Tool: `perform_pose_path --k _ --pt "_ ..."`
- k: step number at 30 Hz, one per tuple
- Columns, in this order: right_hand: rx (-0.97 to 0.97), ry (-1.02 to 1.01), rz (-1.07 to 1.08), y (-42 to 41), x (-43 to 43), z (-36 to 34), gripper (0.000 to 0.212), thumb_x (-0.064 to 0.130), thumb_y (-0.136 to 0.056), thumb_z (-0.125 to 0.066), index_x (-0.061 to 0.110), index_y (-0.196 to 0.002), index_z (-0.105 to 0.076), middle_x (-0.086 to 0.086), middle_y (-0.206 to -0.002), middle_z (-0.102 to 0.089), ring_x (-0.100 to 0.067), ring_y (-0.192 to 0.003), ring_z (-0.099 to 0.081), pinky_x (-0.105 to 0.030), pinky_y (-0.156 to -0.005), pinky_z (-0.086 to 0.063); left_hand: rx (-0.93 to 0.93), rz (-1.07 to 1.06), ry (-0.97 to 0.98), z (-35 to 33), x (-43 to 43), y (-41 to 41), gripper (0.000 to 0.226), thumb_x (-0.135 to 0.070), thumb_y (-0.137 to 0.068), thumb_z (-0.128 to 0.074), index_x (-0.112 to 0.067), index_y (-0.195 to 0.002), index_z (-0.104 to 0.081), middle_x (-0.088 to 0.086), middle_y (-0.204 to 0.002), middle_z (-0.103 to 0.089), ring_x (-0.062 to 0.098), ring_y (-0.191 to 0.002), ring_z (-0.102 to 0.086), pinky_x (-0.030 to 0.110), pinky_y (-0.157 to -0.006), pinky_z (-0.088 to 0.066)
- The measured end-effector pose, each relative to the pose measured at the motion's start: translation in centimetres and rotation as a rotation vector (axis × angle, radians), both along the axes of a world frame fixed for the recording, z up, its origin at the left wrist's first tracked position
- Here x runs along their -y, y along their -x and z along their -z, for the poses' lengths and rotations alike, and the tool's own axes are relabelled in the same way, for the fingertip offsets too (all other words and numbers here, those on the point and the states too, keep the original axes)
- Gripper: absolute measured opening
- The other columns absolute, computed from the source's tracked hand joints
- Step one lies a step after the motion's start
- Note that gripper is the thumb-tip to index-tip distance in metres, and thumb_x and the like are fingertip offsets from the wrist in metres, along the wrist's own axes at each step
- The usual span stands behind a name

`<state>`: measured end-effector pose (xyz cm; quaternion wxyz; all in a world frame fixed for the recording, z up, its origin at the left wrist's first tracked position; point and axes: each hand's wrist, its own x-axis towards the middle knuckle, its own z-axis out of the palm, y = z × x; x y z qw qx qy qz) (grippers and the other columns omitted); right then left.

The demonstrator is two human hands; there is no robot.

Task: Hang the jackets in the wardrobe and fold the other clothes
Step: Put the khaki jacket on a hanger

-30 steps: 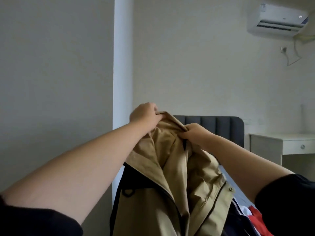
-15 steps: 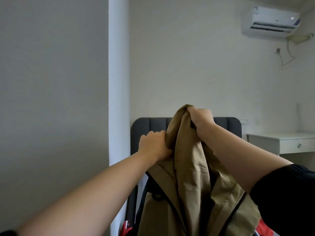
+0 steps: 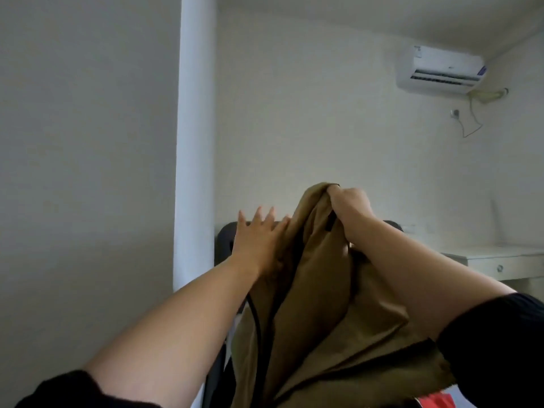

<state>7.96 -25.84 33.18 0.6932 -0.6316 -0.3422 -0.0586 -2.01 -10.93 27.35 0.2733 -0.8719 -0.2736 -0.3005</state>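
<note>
Gripping khaki zip-front jacket (image 3: 318,290) aloft in right hand (image 3: 348,207), with left hand (image 3: 259,234) spread open against it; hanging and folding seemingly yet to come.

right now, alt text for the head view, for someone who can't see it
A person's right hand grips the top of a tan jacket, holding it up in front of a dark headboard, while the left hand, fingers spread, lies open against its left edge. An air conditioner sits high on the white wall.
</note>
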Motion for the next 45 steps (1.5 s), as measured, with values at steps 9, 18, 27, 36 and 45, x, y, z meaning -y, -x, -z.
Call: perform_pose_path --k 9,18,27,36,45 --pt "-0.374 0.15 -0.402 -0.7 -1.1 2.4 0.021 0.027 -0.09 -0.049 0.014 -0.076 -0.06 -0.005 -0.057 -0.059 -0.019 -0.057 -0.055 -0.027 -0.056 -0.05 0.454 0.402 0.428 6.4 2.1 -1.0 0.04 -0.036 -0.094 -0.052 -0.027 -0.132 -0.042 -0.001 -0.117 -0.061 0.018 -0.095 -0.062 0.033 -0.087 -0.052" --pt "-0.166 0.665 -0.293 -2.3 -2.0 5.0 0.031 0.042 -0.091 -0.053 0.012 -0.097 -0.06 -0.01 -0.089 -0.067 -0.025 -0.08 -0.066 -0.034 -0.066 -0.056 0.474 0.427 0.401 2.3 -0.3 2.7 0.033 0.008 -0.075 -0.043 -0.021 -0.087 -0.051 -0.006 -0.069 -0.054 0.019 -0.069 -0.053 0.019 -0.051 -0.031" --pt "-0.324 0.65 -0.48 -3.8 -3.7 8.3 0.041 0.052 -0.088 -0.056 0.014 -0.096 -0.067 -0.004 -0.079 -0.074 -0.017 -0.071 -0.07 -0.025 -0.055 -0.053 -0.034 0.596 -0.127 3.5 -0.7 6.1 0.039 -0.043 -0.084 -0.065 -0.011 -0.106 -0.059 0.003 -0.077 -0.06 0.021 -0.054 -0.056 0.028 -0.05 -0.048" --pt "0.531 0.495 0.155 -2.7 -5.8 12.9 0.023 0.03 -0.084 -0.063 0.018 -0.1 -0.052 0.005 -0.093 -0.049 -0.016 -0.082 -0.052 -0.029 -0.069 -0.046 -0.266 0.26 -0.392 5.5 -1.8 5.5 0.019 -0.013 -0.093 -0.053 -0.017 -0.108 -0.064 -0.001 -0.076 -0.044 0.012 -0.047 -0.04 0.022 -0.04 -0.029" --pt "0.671 0.853 0.024 -2.4 -6.5 15.6 0.017 0.025 -0.08 -0.06 0.016 -0.094 -0.058 0.003 -0.089 -0.056 -0.018 -0.082 -0.054 -0.033 -0.069 -0.052 0.319 0.388 -0.021 5.5 -1.7 6.9 0.025 0.009 -0.076 -0.06 -0.003 -0.094 -0.072 0.016 -0.073 -0.061 0.036 -0.048 -0.055 0.036 -0.048 -0.048"
